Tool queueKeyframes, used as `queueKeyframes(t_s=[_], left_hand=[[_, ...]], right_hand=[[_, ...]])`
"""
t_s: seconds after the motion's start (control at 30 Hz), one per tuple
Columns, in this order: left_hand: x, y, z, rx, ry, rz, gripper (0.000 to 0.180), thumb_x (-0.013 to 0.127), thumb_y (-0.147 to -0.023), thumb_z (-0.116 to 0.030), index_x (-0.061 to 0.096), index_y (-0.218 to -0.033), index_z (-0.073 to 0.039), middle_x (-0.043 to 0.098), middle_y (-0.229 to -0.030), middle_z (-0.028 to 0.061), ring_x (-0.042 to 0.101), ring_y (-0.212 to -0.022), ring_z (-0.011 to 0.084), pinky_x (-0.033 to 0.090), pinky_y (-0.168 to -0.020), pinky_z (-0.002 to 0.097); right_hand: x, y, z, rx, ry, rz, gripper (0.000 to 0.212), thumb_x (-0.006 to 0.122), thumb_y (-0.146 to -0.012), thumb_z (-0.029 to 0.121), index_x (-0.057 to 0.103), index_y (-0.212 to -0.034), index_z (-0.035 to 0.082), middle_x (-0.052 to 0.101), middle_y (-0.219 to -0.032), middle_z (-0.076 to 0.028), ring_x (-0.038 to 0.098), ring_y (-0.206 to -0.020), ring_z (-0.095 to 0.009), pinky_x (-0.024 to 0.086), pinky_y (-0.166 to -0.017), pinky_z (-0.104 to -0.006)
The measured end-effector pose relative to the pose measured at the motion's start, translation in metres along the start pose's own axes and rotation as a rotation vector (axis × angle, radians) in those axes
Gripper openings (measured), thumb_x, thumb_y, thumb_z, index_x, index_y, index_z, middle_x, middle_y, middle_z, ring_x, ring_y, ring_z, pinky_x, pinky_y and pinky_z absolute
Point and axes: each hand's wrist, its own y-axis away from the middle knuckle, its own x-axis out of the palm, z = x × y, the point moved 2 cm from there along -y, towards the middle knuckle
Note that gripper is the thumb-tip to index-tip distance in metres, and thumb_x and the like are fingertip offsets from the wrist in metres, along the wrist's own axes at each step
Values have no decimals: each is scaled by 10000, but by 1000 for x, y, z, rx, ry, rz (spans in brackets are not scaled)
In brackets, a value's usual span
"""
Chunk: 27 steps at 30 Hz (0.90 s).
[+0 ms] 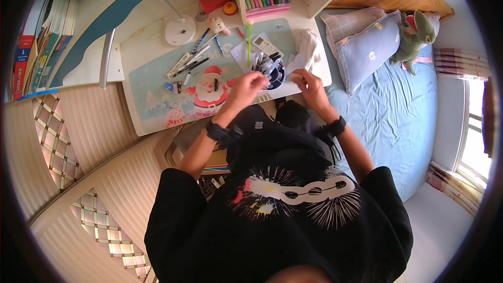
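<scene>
A dark blue pen holder (276, 80) packed with several pens stands near the desk's front edge, between my two hands. My left hand (248, 88) is closed beside its left side, the fingers curled together in a pinch; what they hold, if anything, is hidden. Just right of the holder, my right hand (313, 92) is also closed, thumb and fingers pressed together. Something small and pale may be at its fingertips, too small to name. Behind the right hand lies a crumpled white cloth (307, 47). A white remote control (267, 44) rests behind the holder.
Loose pens (195, 66) lie on the desk mat (149, 81) to the left. Farther back are a white lamp base (180, 30), a red pouch (216, 0) and a marker box (267, 8). A blue-sheeted bed (387, 120) adjoins the desk on the right.
</scene>
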Motion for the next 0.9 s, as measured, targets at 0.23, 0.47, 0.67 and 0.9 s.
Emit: queueKeyframes(t_s=[0.23,0.47,0.67,0.9], left_hand=[[-36,6,17,-79,105,-171,132,521,-944,-155,582,-970,-42,636,-847,8,604,-754,79,456,-630,222],[-45,22,18,-184,87,-202,110,516,-944,-136,584,-976,-55,627,-847,-5,596,-769,71,439,-636,213],[-47,36,19,-209,105,-270,112,520,-942,-136,589,-966,-51,626,-843,-4,594,-757,70,430,-629,208],[-45,42,41,-184,155,-283,125,521,-943,-141,590,-978,-42,627,-841,-1,592,-761,69,433,-623,210]], right_hand=[[35,-29,-59,-29,136,176,137,558,-838,73,557,-950,-5,616,-789,-234,610,-763,-421,490,-658,-467],[54,-50,-82,-165,450,369,222,619,-809,170,574,-960,13,617,-739,-218,600,-715,-415,486,-638,-481],[45,-54,-88,24,58,467,425,718,-749,109,585,-1134,-13,629,-652,-123,614,-564,-181,499,-545,-324],[53,-59,-95,199,56,708,361,611,-795,58,559,-1138,-38,657,-699,-168,649,-588,-241,520,-526,-350]])
